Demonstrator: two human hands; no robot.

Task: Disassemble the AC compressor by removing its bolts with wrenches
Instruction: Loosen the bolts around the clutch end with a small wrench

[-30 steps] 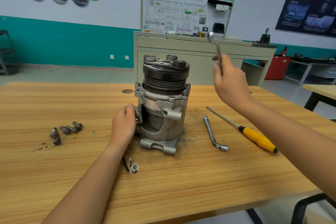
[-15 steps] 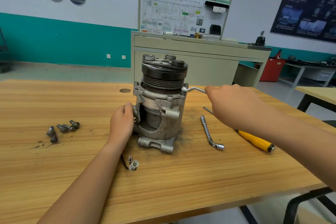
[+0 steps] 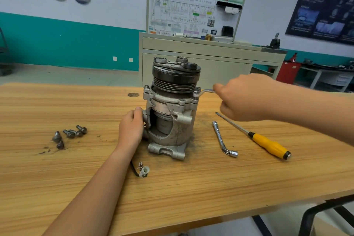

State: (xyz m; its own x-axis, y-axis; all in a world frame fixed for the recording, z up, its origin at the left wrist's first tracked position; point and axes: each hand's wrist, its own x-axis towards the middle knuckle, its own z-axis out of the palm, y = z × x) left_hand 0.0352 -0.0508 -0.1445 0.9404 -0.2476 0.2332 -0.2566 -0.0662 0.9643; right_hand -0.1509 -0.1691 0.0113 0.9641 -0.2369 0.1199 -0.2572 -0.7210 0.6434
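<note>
The AC compressor point(image 3: 172, 113) stands upright on the wooden table point(image 3: 172, 193), its black pulley on top. My left hand point(image 3: 132, 128) grips the left side of its grey housing. My right hand point(image 3: 243, 97) grips the handle of a silver wrench point(image 3: 206, 91). The ring end of that wrench sits on a bolt point(image 3: 197, 92) at the right corner of the upper flange. Another flange bolt point(image 3: 146, 87) shows at the left corner.
Several removed bolts point(image 3: 70, 134) lie at the left of the table. An L-shaped socket wrench point(image 3: 223, 140) and a yellow-handled screwdriver point(image 3: 268, 143) lie to the right of the compressor. A small white connector on a black wire point(image 3: 142, 170) lies in front. A grey cabinet point(image 3: 210, 59) stands behind.
My right hand came down from in front of the cabinet with the wrench and set its ring end on the right flange bolt. My left hand kept its hold on the housing.
</note>
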